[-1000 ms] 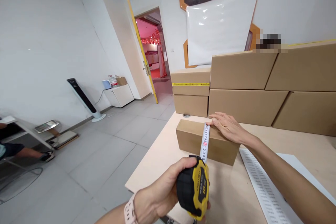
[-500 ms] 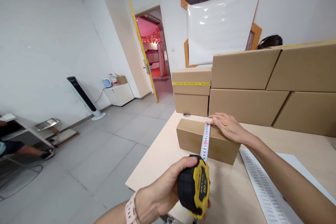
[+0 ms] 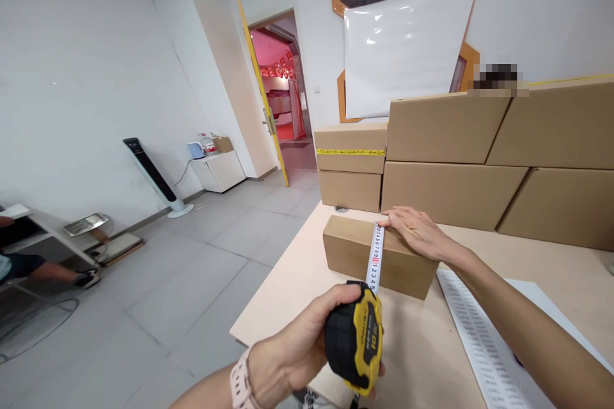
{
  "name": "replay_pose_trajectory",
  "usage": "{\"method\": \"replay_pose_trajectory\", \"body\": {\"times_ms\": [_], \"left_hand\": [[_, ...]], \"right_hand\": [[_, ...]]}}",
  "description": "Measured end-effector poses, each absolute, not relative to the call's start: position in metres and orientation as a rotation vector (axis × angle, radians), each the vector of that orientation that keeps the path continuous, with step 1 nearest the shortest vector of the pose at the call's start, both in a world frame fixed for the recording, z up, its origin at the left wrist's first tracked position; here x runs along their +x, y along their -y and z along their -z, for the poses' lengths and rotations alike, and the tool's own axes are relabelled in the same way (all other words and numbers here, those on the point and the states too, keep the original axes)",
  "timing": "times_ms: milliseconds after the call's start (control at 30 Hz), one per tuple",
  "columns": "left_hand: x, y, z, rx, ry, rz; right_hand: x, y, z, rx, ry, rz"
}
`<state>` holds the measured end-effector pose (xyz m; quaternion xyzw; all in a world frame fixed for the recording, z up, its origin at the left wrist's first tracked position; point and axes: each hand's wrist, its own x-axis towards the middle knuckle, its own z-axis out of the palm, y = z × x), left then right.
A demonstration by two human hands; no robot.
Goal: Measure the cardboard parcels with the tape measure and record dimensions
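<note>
My left hand (image 3: 300, 345), with a pink watch band at its wrist, is closed around a black and yellow tape measure (image 3: 354, 340). Its thumb lies on top of the case. From the case the white blade (image 3: 375, 259) runs away from me across the top of a small cardboard box (image 3: 403, 273). At the box's far edge my right hand (image 3: 417, 234) holds the blade's tip between thumb and fingers, its palm over the box. The fingertips are partly hidden behind the box edge. The box lies flat on the pale table (image 3: 283, 307).
Stacked cardboard boxes (image 3: 453, 192) line the table's back. Printed sheets (image 3: 472, 332) lie under my right forearm. Left of the table is grey floor (image 3: 201, 294), with a tower fan (image 3: 153, 172), a platform scale (image 3: 115, 249), a seated person's leg (image 3: 52, 273) and an open door (image 3: 261, 89).
Almost nothing differs. The view has shifted very slightly; both hands, the tape measure and the box keep the same arrangement.
</note>
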<state>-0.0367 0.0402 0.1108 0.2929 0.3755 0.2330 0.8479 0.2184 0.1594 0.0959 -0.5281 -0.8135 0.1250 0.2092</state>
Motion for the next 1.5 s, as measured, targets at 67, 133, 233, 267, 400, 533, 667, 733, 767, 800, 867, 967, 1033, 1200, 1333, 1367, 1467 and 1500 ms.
{"method": "replay_pose_trajectory", "body": {"times_ms": [67,133,233,267,400,533,667,733,767,800,867,967,1033,1200,1333,1367,1467,1500], "left_hand": [[-0.036,-0.04,-0.112,0.62,-0.788,-0.493],[-0.036,-0.04,-0.112,0.619,-0.788,-0.491],[-0.036,-0.039,-0.113,0.617,-0.786,-0.483],[-0.036,-0.039,-0.113,0.617,-0.783,-0.483],[-0.037,-0.04,-0.112,0.614,-0.772,-0.491],[-0.036,-0.04,-0.112,0.608,-0.792,-0.491],[-0.036,-0.039,-0.114,0.613,-0.782,-0.488],[-0.037,-0.039,-0.114,0.617,-0.782,-0.494],[-0.037,-0.038,-0.113,0.616,-0.781,-0.495],[-0.037,-0.038,-0.112,0.613,-0.781,-0.493],[-0.037,-0.039,-0.11,0.615,-0.786,-0.505],[-0.04,-0.041,-0.112,0.669,-0.807,-0.531],[-0.044,-0.042,-0.121,0.816,-0.797,-0.531],[-0.066,-0.041,-0.142,1.531,-0.863,-0.399],[-0.087,-0.044,-0.123,2.153,-1.012,-0.293],[-0.091,-0.046,-0.113,2.237,-0.999,-0.249],[-0.096,-0.052,-0.081,2.356,-0.904,-0.112],[-0.094,-0.053,-0.073,2.377,-0.861,-0.076]], "right_hand": [[0.218,-0.159,-0.096,-1.477,2.264,-0.35],[0.218,-0.159,-0.096,-1.485,2.262,-0.357],[0.218,-0.159,-0.097,-1.483,2.258,-0.373],[0.218,-0.159,-0.097,-1.481,2.257,-0.377],[0.218,-0.159,-0.097,-1.485,2.249,-0.38],[0.218,-0.159,-0.097,-1.488,2.253,-0.375],[0.218,-0.158,-0.097,-1.488,2.256,-0.361],[0.218,-0.157,-0.098,-1.485,2.255,-0.358],[0.218,-0.157,-0.097,-1.483,2.254,-0.356],[0.218,-0.157,-0.097,-1.481,2.255,-0.355],[0.218,-0.158,-0.097,-1.478,2.255,-0.349],[0.216,-0.159,-0.102,-1.432,2.248,-0.312],[0.216,-0.155,-0.112,-1.384,2.179,-0.324],[0.23,-0.114,-0.144,-1.259,1.848,-0.473],[0.254,-0.057,-0.127,-1.353,1.834,-0.411],[0.258,-0.043,-0.115,-1.391,1.848,-0.45],[0.253,-0.005,-0.071,-1.501,1.842,-0.577],[0.245,0.004,-0.058,-1.535,1.834,-0.638]]}}
